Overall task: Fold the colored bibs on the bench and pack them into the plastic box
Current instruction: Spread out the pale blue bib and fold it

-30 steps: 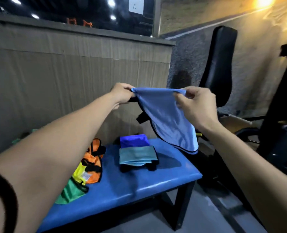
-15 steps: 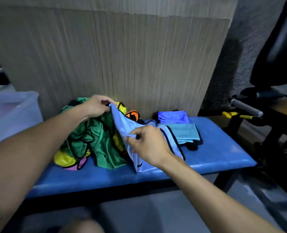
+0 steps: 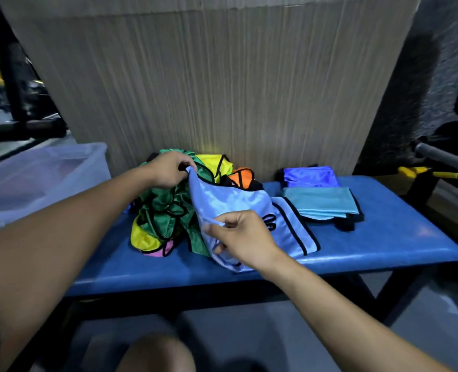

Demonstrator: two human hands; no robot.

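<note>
A light blue bib (image 3: 238,202) with black trim lies partly on the blue bench (image 3: 383,242). My left hand (image 3: 168,170) pinches its far corner above a heap of green, yellow, orange and pink bibs (image 3: 168,213). My right hand (image 3: 244,237) pinches its near edge at the bench's middle. To the right sits a stack of folded bibs: a teal one (image 3: 321,201) on top, a darker blue one (image 3: 309,177) behind it. The clear plastic box (image 3: 42,178) stands at the left end of the bench.
A tall cardboard sheet (image 3: 222,89) stands right behind the bench. Gym equipment with a grey handle and yellow parts (image 3: 437,167) is at the right. My knee (image 3: 155,355) shows at the bottom, over grey floor.
The light blue bib came down from being held up in the air onto the bench. My view swung down and left, bringing the bib heap and plastic box into sight.
</note>
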